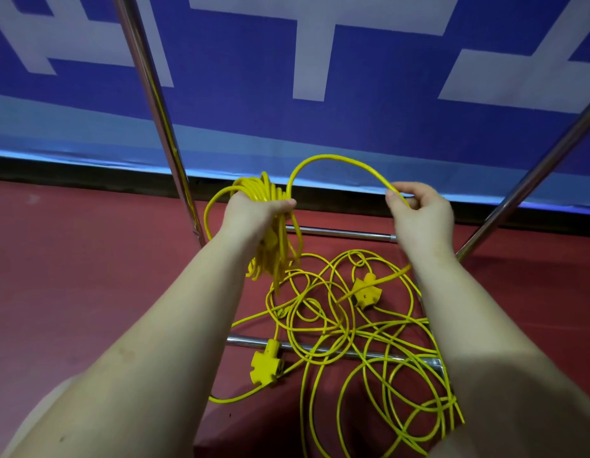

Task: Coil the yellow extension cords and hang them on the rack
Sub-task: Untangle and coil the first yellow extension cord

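- The left hand (254, 209) grips a bundle of coiled cord (270, 233), fingers curled round the top of the loops, thumb pointing right.
- The coil hangs down from that grip, its loops dangling below the palm and just over the loose cord on the floor.
- From the top of the coil one strand (333, 158) arches up and across to the right hand (419, 216).
- The right hand pinches this strand between thumb and fingers at the top of the hand; the cord runs on through the grip and comes out below the wrist, slanting down toward the pile.
- The two hands are level with each other and well apart, the arch of cord spanning the gap.
- The rest of the yellow cord lies in a loose tangle (353, 342) on the red floor (88, 276), below and between the forearms.
- Two yellow socket blocks lie in the tangle: one (366, 292) near the right forearm, the other (265, 365) lower left, against a metal bar.
- The rack's metal poles (161, 127) rise on either side of the hands, with low bars (340, 232) crossing the floor under the tangle.
- A blue and white banner (320, 77) stands behind.
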`<state>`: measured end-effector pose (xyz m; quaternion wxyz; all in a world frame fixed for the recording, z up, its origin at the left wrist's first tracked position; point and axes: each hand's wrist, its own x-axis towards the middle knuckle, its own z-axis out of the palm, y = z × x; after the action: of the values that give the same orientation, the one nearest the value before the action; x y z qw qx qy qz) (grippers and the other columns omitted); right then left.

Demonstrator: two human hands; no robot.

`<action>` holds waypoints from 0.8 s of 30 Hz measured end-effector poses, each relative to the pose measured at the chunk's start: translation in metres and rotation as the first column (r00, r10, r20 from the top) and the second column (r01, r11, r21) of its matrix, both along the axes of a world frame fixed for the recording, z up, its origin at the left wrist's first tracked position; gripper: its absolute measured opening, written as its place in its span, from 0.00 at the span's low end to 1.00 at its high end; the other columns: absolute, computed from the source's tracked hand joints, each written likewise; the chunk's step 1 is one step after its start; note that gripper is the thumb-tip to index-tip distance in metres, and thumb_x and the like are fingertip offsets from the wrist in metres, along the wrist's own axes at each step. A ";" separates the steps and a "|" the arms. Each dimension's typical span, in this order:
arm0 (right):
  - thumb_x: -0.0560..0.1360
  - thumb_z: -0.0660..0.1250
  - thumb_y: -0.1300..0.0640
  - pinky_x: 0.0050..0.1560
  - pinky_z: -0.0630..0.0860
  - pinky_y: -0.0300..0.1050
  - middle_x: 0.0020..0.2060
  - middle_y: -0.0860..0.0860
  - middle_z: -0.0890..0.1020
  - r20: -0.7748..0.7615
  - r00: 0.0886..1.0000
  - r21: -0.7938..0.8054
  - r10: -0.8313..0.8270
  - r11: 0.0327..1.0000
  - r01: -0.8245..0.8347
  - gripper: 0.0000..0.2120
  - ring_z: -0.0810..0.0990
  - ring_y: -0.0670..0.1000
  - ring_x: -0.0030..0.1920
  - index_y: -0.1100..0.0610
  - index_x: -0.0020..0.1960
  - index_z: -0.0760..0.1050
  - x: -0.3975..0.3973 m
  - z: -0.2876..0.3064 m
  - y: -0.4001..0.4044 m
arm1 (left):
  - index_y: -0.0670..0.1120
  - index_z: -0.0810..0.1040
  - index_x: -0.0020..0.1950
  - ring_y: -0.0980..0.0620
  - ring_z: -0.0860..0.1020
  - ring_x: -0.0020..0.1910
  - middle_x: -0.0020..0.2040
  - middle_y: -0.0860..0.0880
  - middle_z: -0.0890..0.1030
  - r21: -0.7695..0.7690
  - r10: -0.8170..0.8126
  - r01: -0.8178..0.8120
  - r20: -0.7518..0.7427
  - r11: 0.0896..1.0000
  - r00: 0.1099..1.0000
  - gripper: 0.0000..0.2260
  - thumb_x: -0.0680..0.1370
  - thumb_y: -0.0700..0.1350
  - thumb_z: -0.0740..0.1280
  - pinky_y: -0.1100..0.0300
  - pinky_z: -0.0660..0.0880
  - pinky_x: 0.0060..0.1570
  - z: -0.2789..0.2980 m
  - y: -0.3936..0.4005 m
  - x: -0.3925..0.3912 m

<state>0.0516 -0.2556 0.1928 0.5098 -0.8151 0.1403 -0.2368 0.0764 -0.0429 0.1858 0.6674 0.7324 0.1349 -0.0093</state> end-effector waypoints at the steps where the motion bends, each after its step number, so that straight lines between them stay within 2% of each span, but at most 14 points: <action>1: 0.75 0.67 0.55 0.28 0.63 0.32 0.26 0.44 0.68 0.028 0.999 -0.008 0.015 1.000 -0.015 0.01 0.67 0.40 0.23 0.51 0.46 0.77 -0.001 0.003 0.002 | 0.43 0.76 0.36 0.48 0.75 0.27 0.30 0.46 0.77 0.064 -0.050 0.050 0.004 0.997 0.999 0.11 0.67 0.43 0.77 0.60 0.73 0.31 -0.001 -0.001 0.000; 3: 0.75 0.67 0.54 0.30 0.63 0.31 0.28 0.44 0.70 0.069 0.997 -0.030 0.046 0.999 -0.044 0.02 0.68 0.39 0.26 0.50 0.46 0.78 -0.004 0.008 0.005 | 0.45 0.74 0.36 0.55 0.76 0.25 0.30 0.49 0.77 0.171 -0.133 0.130 0.005 0.977 0.991 0.12 0.67 0.43 0.78 0.65 0.71 0.27 -0.002 -0.004 -0.002; 5: 0.75 0.67 0.52 0.32 0.65 0.32 0.30 0.45 0.73 0.061 0.995 -0.068 0.080 0.995 -0.076 0.03 0.70 0.39 0.29 0.50 0.43 0.78 -0.005 0.014 0.005 | 0.46 0.75 0.38 0.61 0.75 0.22 0.30 0.51 0.78 0.184 -0.176 0.173 -0.002 0.968 0.984 0.11 0.68 0.43 0.78 0.69 0.70 0.24 -0.003 -0.007 -0.003; 6: 0.75 0.67 0.52 0.34 0.67 0.34 0.32 0.46 0.74 0.031 0.995 -0.109 0.094 0.990 -0.090 0.03 0.71 0.41 0.31 0.49 0.43 0.78 -0.005 0.015 0.003 | 0.45 0.76 0.39 0.59 0.76 0.24 0.31 0.51 0.78 0.178 -0.174 0.173 -0.009 0.969 0.985 0.10 0.68 0.43 0.77 0.67 0.71 0.25 -0.003 -0.006 -0.003; 8: 0.74 0.67 0.50 0.41 0.72 0.41 0.37 0.50 0.78 -0.061 0.995 -0.228 0.080 0.969 -0.092 0.04 0.75 0.47 0.38 0.48 0.41 0.78 -0.003 0.014 -0.003 | 0.41 0.78 0.40 0.51 0.79 0.31 0.34 0.46 0.81 0.106 -0.122 0.123 -0.023 0.987 0.992 0.10 0.68 0.44 0.77 0.59 0.78 0.34 -0.003 -0.004 -0.002; 10: 0.73 0.66 0.49 0.51 0.75 0.50 0.42 0.52 0.81 -0.159 0.987 -0.337 0.014 0.939 -0.068 0.03 0.78 0.55 0.47 0.46 0.41 0.77 0.000 0.011 -0.011 | 0.38 0.80 0.41 0.44 0.80 0.35 0.36 0.42 0.82 -0.019 -0.075 0.074 -0.049 0.997 0.996 0.12 0.67 0.44 0.77 0.44 0.81 0.45 -0.002 -0.001 -0.001; 12: 0.73 0.65 0.49 0.56 0.74 0.55 0.45 0.53 0.81 -0.204 0.976 -0.378 -0.070 0.926 -0.013 0.03 0.77 0.59 0.53 0.46 0.42 0.77 0.002 0.010 -0.016 | 0.40 0.77 0.36 0.43 0.80 0.35 0.33 0.43 0.81 -0.121 -0.033 0.025 -0.066 0.992 0.997 0.10 0.69 0.42 0.77 0.42 0.79 0.49 0.000 0.000 -0.001; 15: 0.75 0.64 0.51 0.60 0.71 0.55 0.49 0.56 0.80 -0.199 0.963 -0.404 -0.182 0.910 0.088 0.07 0.75 0.61 0.57 0.48 0.49 0.80 0.001 0.012 -0.019 | 0.42 0.76 0.35 0.43 0.80 0.37 0.30 0.46 0.81 -0.221 -0.005 -0.014 -0.082 0.975 0.997 0.09 0.70 0.39 0.75 0.43 0.79 0.50 0.000 0.001 0.001; 17: 0.75 0.64 0.52 0.60 0.71 0.54 0.49 0.56 0.80 -0.192 0.965 -0.413 -0.178 0.907 0.085 0.08 0.75 0.61 0.57 0.48 0.50 0.81 0.000 0.015 -0.018 | 0.40 0.78 0.37 0.45 0.79 0.35 0.32 0.45 0.80 -0.253 -0.022 -0.003 -0.095 0.967 0.995 0.07 0.71 0.40 0.74 0.44 0.78 0.49 -0.002 0.002 0.004; 20: 0.72 0.65 0.51 0.59 0.71 0.54 0.42 0.51 0.78 -0.224 0.973 -0.420 -0.062 0.907 -0.039 0.06 0.75 0.59 0.55 0.45 0.45 0.80 -0.002 0.018 -0.009 | 0.41 0.79 0.37 0.49 0.78 0.30 0.30 0.47 0.79 -0.269 -0.053 0.019 -0.117 0.963 0.992 0.07 0.73 0.41 0.72 0.51 0.79 0.42 -0.004 0.002 0.005; 22: 0.71 0.67 0.48 0.59 0.70 0.53 0.35 0.46 0.72 -0.259 0.965 -0.444 0.032 0.884 -0.148 0.02 0.75 0.57 0.54 0.44 0.40 0.78 -0.004 0.021 -0.002 | 0.42 0.79 0.37 0.48 0.78 0.32 0.31 0.46 0.80 -0.272 -0.070 0.038 -0.111 0.962 0.991 0.06 0.73 0.40 0.72 0.50 0.79 0.45 -0.003 0.001 0.003; 24: 0.68 0.70 0.42 0.57 0.70 0.52 0.34 0.43 0.69 -0.280 0.953 -0.429 0.114 0.874 -0.230 0.09 0.74 0.54 0.51 0.45 0.35 0.75 -0.007 0.024 0.002 | 0.42 0.78 0.41 0.46 0.80 0.36 0.36 0.44 0.81 -0.244 -0.102 0.075 -0.100 0.967 0.990 0.05 0.71 0.39 0.74 0.45 0.78 0.49 -0.004 -0.001 0.002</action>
<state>0.0446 -0.2538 0.2168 0.3017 -0.9441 0.0690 -0.1135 0.0782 -0.0435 0.1814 0.7412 0.6500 0.1371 -0.0962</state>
